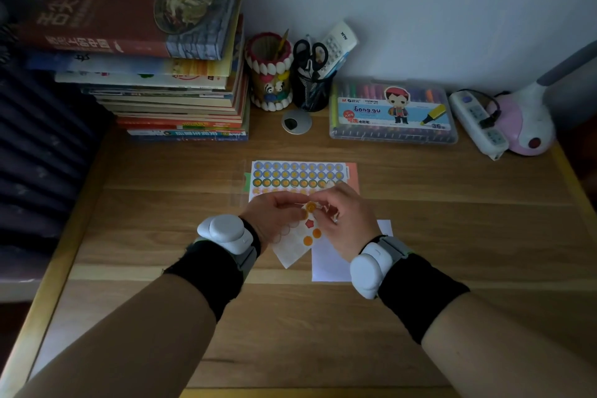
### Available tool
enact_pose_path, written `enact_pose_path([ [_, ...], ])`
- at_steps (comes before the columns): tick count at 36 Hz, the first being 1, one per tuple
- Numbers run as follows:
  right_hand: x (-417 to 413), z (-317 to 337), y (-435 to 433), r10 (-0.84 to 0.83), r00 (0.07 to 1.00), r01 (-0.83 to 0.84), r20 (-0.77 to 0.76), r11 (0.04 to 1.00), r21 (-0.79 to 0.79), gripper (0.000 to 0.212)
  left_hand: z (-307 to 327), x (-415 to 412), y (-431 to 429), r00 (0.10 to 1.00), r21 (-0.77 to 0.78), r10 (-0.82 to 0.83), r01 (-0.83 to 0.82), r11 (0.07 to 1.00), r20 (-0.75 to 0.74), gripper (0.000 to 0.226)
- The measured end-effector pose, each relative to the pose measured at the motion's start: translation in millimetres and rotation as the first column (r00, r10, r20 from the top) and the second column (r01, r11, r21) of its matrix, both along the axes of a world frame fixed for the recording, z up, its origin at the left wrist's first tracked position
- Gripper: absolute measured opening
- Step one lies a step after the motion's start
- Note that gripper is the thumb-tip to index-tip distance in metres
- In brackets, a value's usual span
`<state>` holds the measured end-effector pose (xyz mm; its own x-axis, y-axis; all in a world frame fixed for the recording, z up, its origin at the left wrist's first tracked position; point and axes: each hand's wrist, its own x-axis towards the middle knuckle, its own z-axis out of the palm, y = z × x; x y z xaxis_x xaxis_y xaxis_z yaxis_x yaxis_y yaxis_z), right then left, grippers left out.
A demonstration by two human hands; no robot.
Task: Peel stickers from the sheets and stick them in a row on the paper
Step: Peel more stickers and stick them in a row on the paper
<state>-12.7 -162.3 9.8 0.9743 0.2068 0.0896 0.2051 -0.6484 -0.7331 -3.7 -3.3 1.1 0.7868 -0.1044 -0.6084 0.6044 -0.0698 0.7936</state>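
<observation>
Peeling is the step in hand: over the middle of the desk (452, 317) the left hand (274, 221) curls its fingers round a small sticker sheet (290, 250) and holds it tilted, while the right hand (344, 224) pinches a round orange sticker (310, 206) at the sheet's upper edge, thumb and fingers closed tight. Whether the sticker is fully free of its backing I cannot tell. Two more orange dots and a red star remain on that sheet. The white paper (328, 263) lies flat just beneath the right wrist, mostly covered, and no row shows on its bare part. The next move probably calls for lifting the sticker clear without curling it, then carrying it down to the paper and pressing it flat in line. Just beyond the hands lies a full sheet of stickers (297, 175), orange circles in rows. Toward the back edge stands a marker box (392, 113) that reads "M&G", "bong.gu" and "36"; a white keypad device (340, 42) in a mesh cup (311, 92) reads "AUX". At the back left corner a stack of books (155, 74) bears Chinese titles too dim to read.
</observation>
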Motion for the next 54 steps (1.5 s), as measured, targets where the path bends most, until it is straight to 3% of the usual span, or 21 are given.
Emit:
enact_pose_path([
  [17,-3,3,-2,0.1,0.995,-0.101,-0.013,0.992,-0.075,0.025,2,1,-1,1.0,0.016,0.007,-0.007,1.0,0.008,0.022],
  [26,-2,2,-3,0.074,0.997,-0.074,0.004,0.992,-0.105,0.017,4,0,-1,1.0,0.013,-0.015,0.014,1.0,0.003,0.022],
  [31,-1,4,-2,0.105,0.994,-0.106,-0.017,0.989,-0.104,0.034,4,1,-1,1.0,-0.009,0.006,-0.006,1.0,-0.01,0.024],
  [35,-1,10,-2,0.088,0.978,-0.095,-0.191,0.995,-0.03,0.04,6,2,2,1.0,-0.049,0.027,-0.028,0.998,-0.008,0.02],
  [38,1,9,0,0.035,0.983,-0.038,-0.18,0.999,-0.016,0.033,7,7,5,0.996,-0.072,0.084,-0.082,0.994,0.028,0.015],
  [40,4,10,1,-0.039,0.982,0.047,-0.183,0.998,0.038,0.027,10,9,6,0.976,-0.143,0.218,-0.216,0.966,-0.003,0.009],
  [42,6,12,1,-0.118,0.972,0.145,-0.201,0.981,0.128,0.024,14,12,7,0.918,-0.262,0.382,-0.395,0.88,-0.102,0.026],
  [44,8,15,2,-0.172,0.954,0.227,-0.247,0.95,0.215,0.027,12,14,9,0.883,-0.342,0.439,-0.468,0.815,-0.164,0.041],
  [46,11,18,2,-0.196,0.93,0.289,-0.311,0.912,0.29,0.024,9,14,9,0.898,-0.365,0.403,-0.44,0.821,-0.176,0.045],
  [50,12,25,4,-0.187,0.909,0.331,-0.373,0.867,0.371,0.016,8,4,0,0.97,-0.278,0.206,-0.236,0.931,-0.131,0.01],
  [54,7,25,7,-0.134,0.917,0.287,-0.376,0.877,0.385,0.013,6,1,-8,0.962,-0.307,0.23,-0.266,0.914,-0.149,0.004],
])
